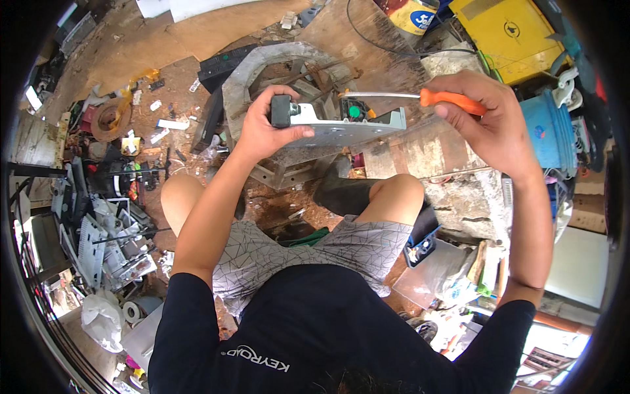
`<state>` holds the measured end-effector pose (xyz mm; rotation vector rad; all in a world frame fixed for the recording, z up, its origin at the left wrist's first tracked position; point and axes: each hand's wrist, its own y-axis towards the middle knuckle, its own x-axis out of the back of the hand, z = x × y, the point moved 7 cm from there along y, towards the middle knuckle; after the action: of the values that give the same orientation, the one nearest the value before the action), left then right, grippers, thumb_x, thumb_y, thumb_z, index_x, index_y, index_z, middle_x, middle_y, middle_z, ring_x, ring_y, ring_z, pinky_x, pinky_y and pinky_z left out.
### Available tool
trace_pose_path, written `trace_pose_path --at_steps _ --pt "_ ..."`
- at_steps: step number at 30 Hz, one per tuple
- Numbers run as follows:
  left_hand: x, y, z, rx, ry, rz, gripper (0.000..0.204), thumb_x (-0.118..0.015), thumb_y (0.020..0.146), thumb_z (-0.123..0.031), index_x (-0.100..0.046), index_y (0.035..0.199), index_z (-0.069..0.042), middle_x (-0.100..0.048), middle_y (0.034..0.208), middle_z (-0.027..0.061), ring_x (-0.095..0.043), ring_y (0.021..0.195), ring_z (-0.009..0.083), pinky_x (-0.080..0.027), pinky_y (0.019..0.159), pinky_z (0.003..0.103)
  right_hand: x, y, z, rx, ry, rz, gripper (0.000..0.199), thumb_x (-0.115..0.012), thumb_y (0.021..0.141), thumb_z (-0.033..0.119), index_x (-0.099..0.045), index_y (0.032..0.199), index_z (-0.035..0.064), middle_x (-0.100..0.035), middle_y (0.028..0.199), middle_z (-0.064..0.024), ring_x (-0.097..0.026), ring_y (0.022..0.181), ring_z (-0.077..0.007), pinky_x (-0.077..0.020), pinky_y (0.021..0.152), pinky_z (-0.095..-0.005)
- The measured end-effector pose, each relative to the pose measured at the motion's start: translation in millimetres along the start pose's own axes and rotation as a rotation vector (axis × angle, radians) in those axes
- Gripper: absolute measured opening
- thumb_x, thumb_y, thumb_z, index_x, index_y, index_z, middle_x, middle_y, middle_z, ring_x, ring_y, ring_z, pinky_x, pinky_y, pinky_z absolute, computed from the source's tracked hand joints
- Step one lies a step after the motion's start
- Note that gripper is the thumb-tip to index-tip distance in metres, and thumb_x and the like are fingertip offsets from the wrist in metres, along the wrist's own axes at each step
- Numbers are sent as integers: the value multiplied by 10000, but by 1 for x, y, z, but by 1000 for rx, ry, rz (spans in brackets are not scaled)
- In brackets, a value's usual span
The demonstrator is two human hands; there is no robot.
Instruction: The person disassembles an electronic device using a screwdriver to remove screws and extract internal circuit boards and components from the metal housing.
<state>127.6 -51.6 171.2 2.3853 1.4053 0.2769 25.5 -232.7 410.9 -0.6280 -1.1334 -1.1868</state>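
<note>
While scrap parts (108, 230) lie heaped along the left edge of the frame, with a rusty round disc (109, 118) in the upper left, the seated person works at the centre top. Left of centre, the left hand (266, 125) has its fingers wrapped tight around the black block at the near end of a flat grey metal unit (344, 128), holding it up over a grey octagonal frame (262, 65) on the ground. A small green fan (355, 111) sits on top of the unit. Just above it, the bare steel shaft of an orange-handled screwdriver (453, 100) points left, its tip close by the fan. Further right, the right hand (489, 121) is closed around the orange handle. Beyond it, in the upper right, stand a yellow case (508, 33) and a blue bucket (548, 128), with a worn concrete block (459, 190) below.
</note>
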Motion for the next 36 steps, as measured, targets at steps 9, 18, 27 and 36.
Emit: trace_pose_path --at_steps 9,18,27,36 --pt "2 -2 0 -12 84 37 552 -923 581 -174 -587 1010 -80 -624 866 0 -569 789 97 -475 733 272 -42 66 52 209 -248 282 141 -673 785 27 -685 925 32 -604 788 -113 -592 733 -292 -462 650 -379" --pt "4 5 -1 -141 101 10 562 -929 561 -254 -598 975 -67 -620 795 61 -605 702 200 -492 679 314 -52 75 47 170 -213 298 161 -671 759 32 -682 920 31 -617 805 -120 -597 764 -328 -478 682 -408" --pt "4 1 1 -93 30 7 533 -917 573 -176 -582 974 -71 -604 813 25 -546 732 117 -464 678 274 -61 90 64 92 -394 350 179 -623 826 150 -690 934 25 -664 842 -146 -639 814 -325 -507 726 -390" --pt "4 3 3 -69 43 17 533 -922 577 -206 -582 963 -63 -592 782 48 -541 687 136 -463 648 280 -93 127 60 -496 -507 933 294 -570 925 239 -654 972 -39 -640 723 -107 -636 677 -218 -482 655 -366"
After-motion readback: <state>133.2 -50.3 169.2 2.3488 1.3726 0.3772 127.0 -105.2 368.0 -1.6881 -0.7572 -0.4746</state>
